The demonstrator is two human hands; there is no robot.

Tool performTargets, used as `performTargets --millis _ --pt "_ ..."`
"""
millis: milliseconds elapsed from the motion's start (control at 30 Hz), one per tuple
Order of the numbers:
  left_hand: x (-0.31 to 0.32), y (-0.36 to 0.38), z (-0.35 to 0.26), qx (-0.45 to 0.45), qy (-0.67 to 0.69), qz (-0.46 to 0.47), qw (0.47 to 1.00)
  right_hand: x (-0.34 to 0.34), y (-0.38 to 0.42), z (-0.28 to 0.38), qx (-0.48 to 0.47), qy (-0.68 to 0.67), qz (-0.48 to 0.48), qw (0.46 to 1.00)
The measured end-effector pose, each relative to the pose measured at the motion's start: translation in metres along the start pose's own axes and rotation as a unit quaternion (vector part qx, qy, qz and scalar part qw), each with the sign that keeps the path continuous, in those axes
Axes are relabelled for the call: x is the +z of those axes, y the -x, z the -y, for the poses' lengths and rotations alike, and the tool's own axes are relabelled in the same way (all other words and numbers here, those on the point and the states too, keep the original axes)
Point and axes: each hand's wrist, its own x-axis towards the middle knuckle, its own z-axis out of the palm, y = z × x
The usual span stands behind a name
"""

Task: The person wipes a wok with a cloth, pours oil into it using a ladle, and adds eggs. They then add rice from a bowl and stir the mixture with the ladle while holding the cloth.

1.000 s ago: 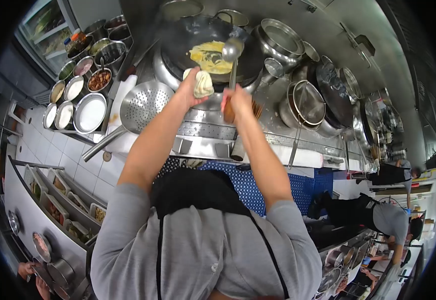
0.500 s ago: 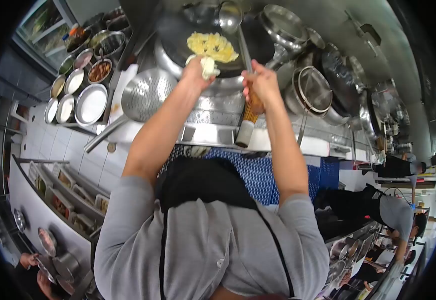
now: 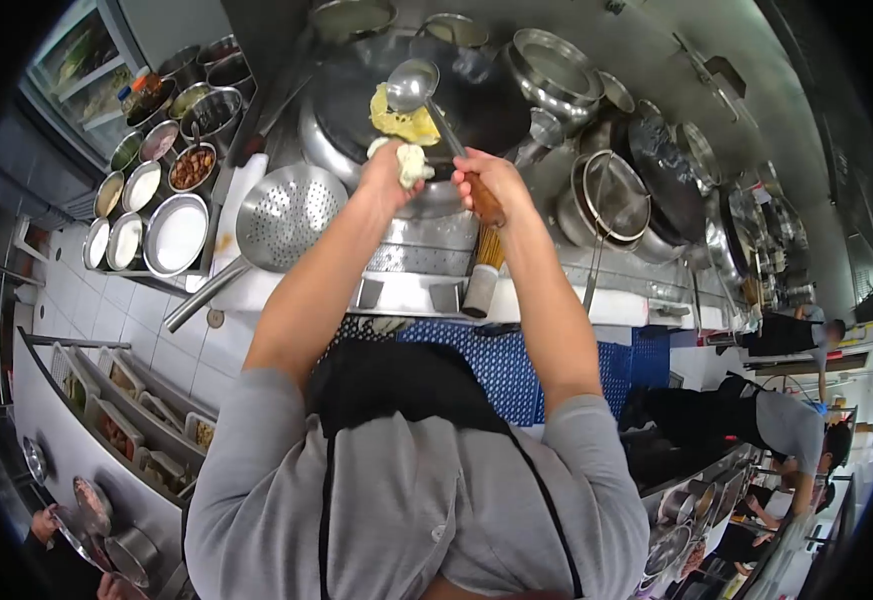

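My left hand [image 3: 382,175] is closed around a bunched whitish cloth [image 3: 413,167] at the near rim of a dark wok [image 3: 346,100]. Whether the wok's edge or handle sits inside the cloth is hidden. In my right hand [image 3: 499,180] is the wooden handle of a steel ladle [image 3: 412,84], fingers wrapped round it. The ladle's bowl is over a yellow egg-like sheet [image 3: 401,122] in the wok, covering part of it. Below my right hand, a bamboo brush [image 3: 483,275] with a pale bound end lies on the stove top.
A perforated strainer [image 3: 291,215] lies left of the wok. Several bowls of ingredients, one of white powder [image 3: 177,233], stand further left. Right of the wok are a mesh sieve [image 3: 616,197] over a pot and stacked steel bowls [image 3: 556,70]. Co-workers stand at far right and lower left.
The ladle's bowl has come down leftward from the back of the wok to over the egg. The egg sheet looks smaller and more gathered. My right hand has shifted slightly left.
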Motion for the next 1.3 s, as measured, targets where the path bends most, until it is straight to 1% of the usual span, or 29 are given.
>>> performTargets --millis 67,100,133,200,233,300,367,400,433,467,533,567,600,633,667,733,767,800,867,933,1000,1033,1067,1100,1133,1167,1200,1267,1300 --pt "0.012 0.016 0.001 0.031 -0.009 -0.017 0.999 -0.002 -0.018 -0.003 -0.054 0.123 -0.017 0.991" --pt "0.007 0.007 0.000 0.034 -0.017 -0.003 0.999 -0.004 -0.018 -0.005 -0.088 0.218 -0.011 0.972" --pt "0.001 -0.001 -0.001 0.024 -0.001 -0.029 0.999 -0.007 -0.011 -0.009 -0.107 0.266 -0.026 0.958" --pt "-0.013 -0.026 -0.001 0.012 -0.001 -0.034 0.999 -0.016 0.007 -0.009 -0.159 0.359 -0.058 0.918" --pt "-0.007 -0.024 -0.005 0.013 -0.002 -0.040 0.999 -0.022 0.017 -0.010 -0.156 0.404 -0.086 0.897" --pt "-0.002 -0.017 -0.007 0.012 -0.008 -0.059 0.998 -0.026 0.044 0.000 -0.154 0.454 -0.079 0.874" --pt "-0.010 -0.029 -0.004 -0.002 -0.015 -0.044 0.999 -0.016 0.071 0.018 -0.133 0.495 -0.073 0.855" --pt "-0.014 -0.032 0.001 -0.011 -0.019 -0.037 0.999 -0.020 0.076 0.018 -0.140 0.504 -0.065 0.850" --pt "-0.006 -0.019 -0.001 -0.019 -0.015 -0.036 0.999 -0.030 0.084 0.013 -0.183 0.521 -0.041 0.833" --pt "0.003 -0.005 -0.001 -0.011 0.004 -0.008 1.000 -0.038 0.087 0.015 -0.235 0.538 -0.018 0.810" --pt "0.029 0.046 -0.002 -0.003 0.001 -0.030 1.000 -0.034 0.110 0.037 -0.171 0.521 0.012 0.836" --pt "0.028 0.042 -0.002 0.001 0.005 -0.040 0.999 -0.030 0.125 0.043 -0.130 0.508 0.028 0.851" --pt "0.028 0.030 -0.005 0.005 0.004 -0.048 0.999 -0.027 0.124 0.047 -0.099 0.523 0.031 0.846" --pt "0.028 0.025 -0.010 0.010 0.011 -0.073 0.997 -0.028 0.128 0.047 -0.088 0.506 0.051 0.856" --pt "0.023 0.027 -0.006 -0.008 0.001 -0.058 0.998 -0.028 0.128 0.056 -0.091 0.493 0.067 0.862" --pt "0.032 0.062 -0.014 -0.033 -0.019 -0.021 0.999 -0.029 0.148 0.074 -0.040 0.540 0.083 0.837" --pt "0.033 0.072 -0.012 -0.032 -0.011 0.000 0.999 -0.033 0.152 0.074 -0.032 0.529 0.063 0.845" --pt "0.043 0.082 -0.016 -0.043 -0.016 -0.022 0.999 -0.034 0.148 0.076 -0.047 0.553 0.061 0.829" --pt "0.046 0.062 -0.016 -0.028 0.011 -0.042 0.999 -0.029 0.121 0.076 -0.094 0.586 0.080 0.801" --pt "0.016 0.022 0.012 -0.007 0.011 -0.017 1.000 -0.038 0.057 0.050 -0.162 0.647 0.018 0.745" --pt "-0.008 -0.008 0.032 0.029 0.003 0.010 1.000 -0.012 0.044 0.049 -0.102 0.628 -0.033 0.771" --pt "-0.017 -0.002 0.041 0.034 0.003 0.023 0.999 -0.017 0.039 0.045 -0.168 0.626 -0.056 0.759" --pt "-0.027 0.008 0.050 0.042 0.010 0.078 0.996 -0.022 0.038 0.039 -0.231 0.624 -0.075 0.743" --pt "-0.026 0.041 0.057 0.031 0.017 0.033 0.999 -0.026 0.054 0.040 -0.293 0.629 -0.081 0.716" --pt "-0.023 0.072 0.061 0.019 0.015 -0.024 0.999 -0.026 0.080 0.038 -0.338 0.609 -0.095 0.711" --pt "-0.006 0.110 0.051 0.016 0.003 -0.023 1.000 -0.025 0.104 0.039 -0.323 0.609 -0.099 0.718" --pt "0.007 0.137 0.039 0.009 -0.007 -0.025 1.000 -0.021 0.128 0.039 -0.316 0.589 -0.107 0.736" --pt "0.012 0.109 0.021 0.019 0.053 0.022 0.998 -0.017 0.137 0.030 -0.384 0.503 -0.122 0.765" --pt "0.017 0.088 0.010 0.010 0.040 -0.008 0.999 -0.007 0.141 0.037 -0.344 0.508 -0.122 0.780"
